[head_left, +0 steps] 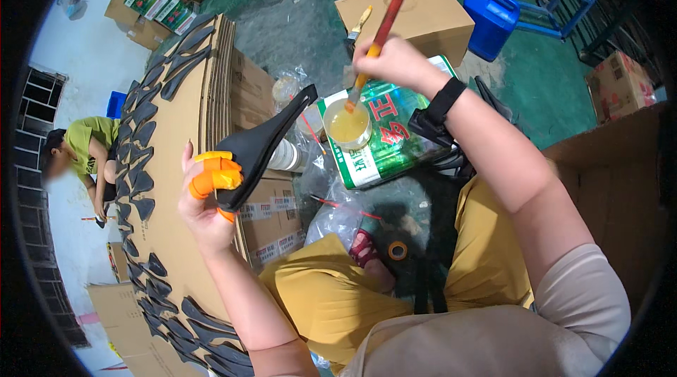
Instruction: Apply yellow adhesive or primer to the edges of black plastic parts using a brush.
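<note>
My left hand (209, 201), with orange and yellow tape wrapped round its fingers, grips the wide end of a black saddle-shaped piece (264, 141). The piece's narrow tip points up and right. My right hand (391, 63) is closed round a paintbrush (397, 7) with a red and yellow handle. Its bristles point down into a round tub (348, 143) of yellowish liquid, at the tub's far rim. Under the tub is a green and white printed box (384, 158). A black band with a device sits on my right wrist.
Several black pieces (143, 179) lie on stacked cardboard (180, 144) at left. Beyond it crouches a person (92, 148) in a yellow-green shirt. Ahead stand a carton (430, 21) with another brush (363, 21) and a blue jerrycan (490, 21). A tape roll (397, 250) lies near my foot.
</note>
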Demonstrator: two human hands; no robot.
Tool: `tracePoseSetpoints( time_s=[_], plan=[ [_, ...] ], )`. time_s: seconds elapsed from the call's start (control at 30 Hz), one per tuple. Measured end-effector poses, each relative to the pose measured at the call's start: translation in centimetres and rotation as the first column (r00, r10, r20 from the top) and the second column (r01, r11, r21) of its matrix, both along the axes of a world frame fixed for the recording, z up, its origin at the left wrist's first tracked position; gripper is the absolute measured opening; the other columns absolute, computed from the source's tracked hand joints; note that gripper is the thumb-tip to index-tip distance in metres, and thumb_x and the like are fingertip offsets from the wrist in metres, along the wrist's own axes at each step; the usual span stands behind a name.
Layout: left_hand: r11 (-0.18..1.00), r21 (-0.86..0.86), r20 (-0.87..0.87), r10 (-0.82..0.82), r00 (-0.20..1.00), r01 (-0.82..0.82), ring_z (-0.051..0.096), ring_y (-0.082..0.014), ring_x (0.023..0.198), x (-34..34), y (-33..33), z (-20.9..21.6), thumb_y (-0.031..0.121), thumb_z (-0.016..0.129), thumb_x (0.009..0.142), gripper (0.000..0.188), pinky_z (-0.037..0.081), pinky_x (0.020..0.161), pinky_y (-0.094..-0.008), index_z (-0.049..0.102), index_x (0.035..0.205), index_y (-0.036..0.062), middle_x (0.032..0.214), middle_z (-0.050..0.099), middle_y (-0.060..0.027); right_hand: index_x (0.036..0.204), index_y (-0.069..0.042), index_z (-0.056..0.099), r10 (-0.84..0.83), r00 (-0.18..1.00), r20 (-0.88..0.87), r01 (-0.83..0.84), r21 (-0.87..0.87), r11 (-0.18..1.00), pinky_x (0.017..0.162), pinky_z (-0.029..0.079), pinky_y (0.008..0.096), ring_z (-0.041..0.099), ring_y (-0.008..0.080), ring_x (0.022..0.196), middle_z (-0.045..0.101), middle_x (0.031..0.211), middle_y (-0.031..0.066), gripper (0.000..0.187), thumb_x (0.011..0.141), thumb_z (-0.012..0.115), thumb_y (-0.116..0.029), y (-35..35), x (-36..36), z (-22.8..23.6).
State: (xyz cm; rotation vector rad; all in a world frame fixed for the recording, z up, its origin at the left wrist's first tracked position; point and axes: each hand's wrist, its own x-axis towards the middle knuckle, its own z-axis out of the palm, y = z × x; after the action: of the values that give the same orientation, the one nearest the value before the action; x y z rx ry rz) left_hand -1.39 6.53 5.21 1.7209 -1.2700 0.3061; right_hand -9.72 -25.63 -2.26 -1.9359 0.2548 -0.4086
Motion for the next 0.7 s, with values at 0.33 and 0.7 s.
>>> tracePoseSetpoints(
  time_s=[0.33, 0.7],
  plan=[
    [0.978, 0.191, 0.269, -0.131, 0.954, 0.08, 0.062, -0.0209, 0.083, -4.1, -3.1, 1.7, 0.015, 0.074, 0.06, 0.012, 0.028, 0.104, -0.0501, 0.068, 0.07, 0.0155, 0.079, 0.064, 0.0004, 0.077, 0.001, 0.062, 0.225, 0.927, 0.299, -0.367, 0.617, 0.696, 0.037, 0.026, 0.0179, 0.036, 0.0036, 0.04, 0.048, 0.053, 0.0001, 0.021, 0.083, 0.056, -0.018, -1.2, -2.8, 6.0],
    [0.981, 0.168, 0.234, -0.131, 0.963, 0.093, 0.063, -0.0205, 0.083, -4.6, -3.4, 1.9, 0.014, 0.074, 0.061, 0.01, 0.028, 0.105, -0.0501, 0.067, 0.069, 0.0138, 0.078, 0.065, -0.0004, 0.073, -0.003, 0.061, -0.046, 0.993, 0.108, -0.013, 0.488, 0.873, 0.038, 0.024, 0.0178, 0.037, 0.0029, 0.042, 0.055, 0.063, -0.0005, 0.015, 0.079, 0.056, -0.016, -2.7, -4.8, 6.2]
  ],
)
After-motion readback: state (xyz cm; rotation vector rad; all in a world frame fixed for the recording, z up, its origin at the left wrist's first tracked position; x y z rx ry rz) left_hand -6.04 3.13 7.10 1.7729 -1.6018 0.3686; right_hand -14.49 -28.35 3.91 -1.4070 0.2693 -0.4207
